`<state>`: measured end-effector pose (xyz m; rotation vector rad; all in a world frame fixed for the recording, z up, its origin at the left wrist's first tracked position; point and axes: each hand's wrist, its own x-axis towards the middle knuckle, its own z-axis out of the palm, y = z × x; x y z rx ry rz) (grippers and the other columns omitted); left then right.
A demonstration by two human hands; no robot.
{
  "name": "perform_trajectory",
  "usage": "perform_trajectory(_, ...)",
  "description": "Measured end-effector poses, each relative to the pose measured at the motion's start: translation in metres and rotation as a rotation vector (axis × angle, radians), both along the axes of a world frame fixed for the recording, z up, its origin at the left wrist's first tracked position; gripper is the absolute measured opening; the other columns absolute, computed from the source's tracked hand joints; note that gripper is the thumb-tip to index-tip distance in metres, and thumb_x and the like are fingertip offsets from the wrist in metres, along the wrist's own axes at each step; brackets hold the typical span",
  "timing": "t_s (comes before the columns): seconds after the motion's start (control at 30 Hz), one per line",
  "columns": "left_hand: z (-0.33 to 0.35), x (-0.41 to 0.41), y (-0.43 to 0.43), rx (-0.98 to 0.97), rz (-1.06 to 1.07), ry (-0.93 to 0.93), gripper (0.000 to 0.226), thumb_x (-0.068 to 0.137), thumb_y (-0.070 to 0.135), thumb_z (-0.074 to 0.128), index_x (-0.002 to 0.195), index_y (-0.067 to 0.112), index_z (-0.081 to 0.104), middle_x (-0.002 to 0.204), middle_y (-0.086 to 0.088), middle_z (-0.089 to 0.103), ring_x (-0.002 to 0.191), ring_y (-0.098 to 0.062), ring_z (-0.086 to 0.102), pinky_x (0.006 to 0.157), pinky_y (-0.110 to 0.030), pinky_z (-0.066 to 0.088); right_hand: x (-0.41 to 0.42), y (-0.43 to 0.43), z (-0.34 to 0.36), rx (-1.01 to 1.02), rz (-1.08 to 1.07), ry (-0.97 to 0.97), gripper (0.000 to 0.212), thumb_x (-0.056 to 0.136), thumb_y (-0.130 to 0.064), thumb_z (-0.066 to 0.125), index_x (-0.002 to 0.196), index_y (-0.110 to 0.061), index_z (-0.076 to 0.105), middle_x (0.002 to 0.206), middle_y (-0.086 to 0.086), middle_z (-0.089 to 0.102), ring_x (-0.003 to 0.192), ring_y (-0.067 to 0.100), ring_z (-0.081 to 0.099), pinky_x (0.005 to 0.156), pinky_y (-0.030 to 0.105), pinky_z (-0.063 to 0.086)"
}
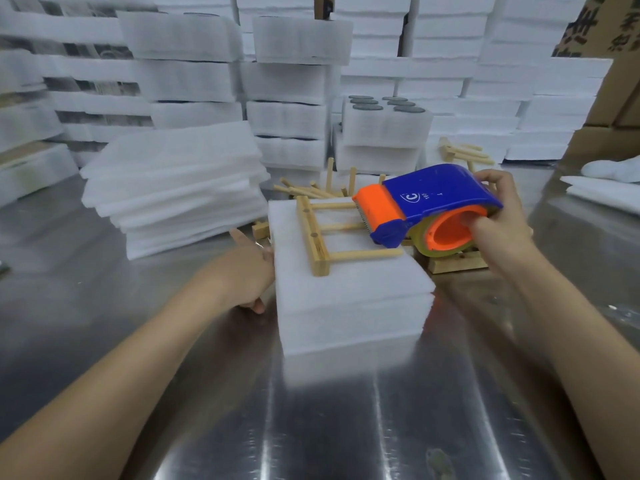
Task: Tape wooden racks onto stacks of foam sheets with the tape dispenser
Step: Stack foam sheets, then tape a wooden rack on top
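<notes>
As right hand (500, 225) fingers (484, 221) grip the tape dispenser (440, 199), its nose points left.

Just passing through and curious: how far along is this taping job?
Done: one wooden rack lies on the foam stack. In hand: the right hand holds the tape dispenser over the rack's pegs while the left hand rests against the stack's side. Left: no tape shows on the rack yet, and loose racks and a pile of foam sheets wait behind.
</notes>
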<state>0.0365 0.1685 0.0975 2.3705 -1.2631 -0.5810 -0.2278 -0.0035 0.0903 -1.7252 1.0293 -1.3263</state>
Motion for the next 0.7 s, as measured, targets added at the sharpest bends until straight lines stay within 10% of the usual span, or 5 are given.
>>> perform_trajectory(0.13, 0.003, 0.016, 0.0, -0.131, -0.044, 0.032, 0.02, 0.089, 0.026, 0.051, 0.089, 0.009, 0.061, 0.07, -0.005, 0.071, 0.047, -0.011, 0.06, 0.055, -0.023, 0.043, 0.0, 0.001, 0.0, -0.005, -0.005, 0.0, 0.047, 0.086, -0.011, 0.069, 0.115, -0.037, 0.042, 0.101, -0.018, 0.059, 0.087, 0.006, 0.062, 0.049, 0.006, 0.045)
perform_trajectory(0.27, 0.008, 0.029, -0.001, -0.304, -0.007, 0.217, 0.003, 0.086, 0.018, 0.065, 0.084, 0.015, 0.064, 0.094, -0.004, 0.069, 0.09, -0.022, 0.065, 0.077, -0.033, 0.049, -0.001, 0.001, 0.001, -0.006, -0.007, 0.01, 0.047, 0.086, -0.012, 0.07, 0.114, -0.038, 0.042, 0.1, -0.019, 0.059, 0.085, 0.006, 0.062, 0.047, 0.005, 0.044)
perform_trajectory(0.7, 0.002, 0.043, -0.002, -0.25, 0.193, 1.022, 0.015, 0.093, 0.016, 0.058, 0.091, 0.001, 0.061, 0.08, -0.009, 0.074, 0.069, -0.015, 0.073, 0.067, -0.028, 0.061, -0.003, 0.003, 0.002, -0.004, -0.003, 0.041, 0.046, 0.086, -0.011, 0.068, 0.11, -0.041, 0.042, 0.095, -0.019, 0.061, 0.081, 0.001, 0.063, 0.048, 0.005, 0.043)
